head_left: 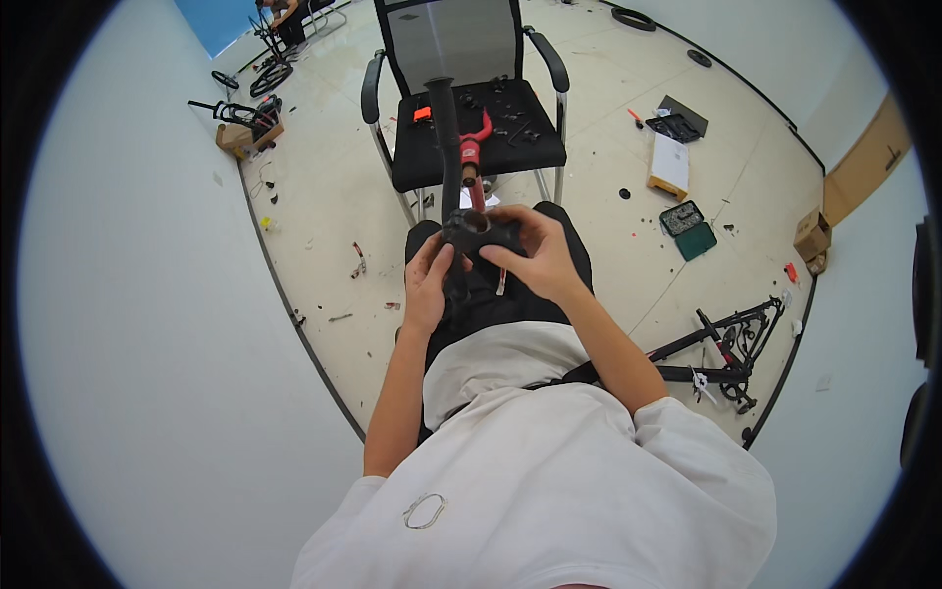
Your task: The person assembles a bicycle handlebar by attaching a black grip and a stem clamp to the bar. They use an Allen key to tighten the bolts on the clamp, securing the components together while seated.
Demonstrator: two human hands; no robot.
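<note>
A black handlebar (449, 147) with its stem (469, 226) attached is held up over my lap, one end pointing away toward the chair. My right hand (538, 253) is closed round the right side of the stem, its thumb lying on top. From the left, my left hand (428, 282) grips the handlebar close to the stem. Just beyond the stem stands a red bike fork (471, 154), its brownish tube end toward me. Part of it is hidden behind the stem and my hands.
A black mesh office chair (530, 162) faces me, with small parts and tools on its seat. On the floor at right are a black bike frame (721, 358), a green case (695, 239) and a white box (669, 162). A person (287, 22) works far left.
</note>
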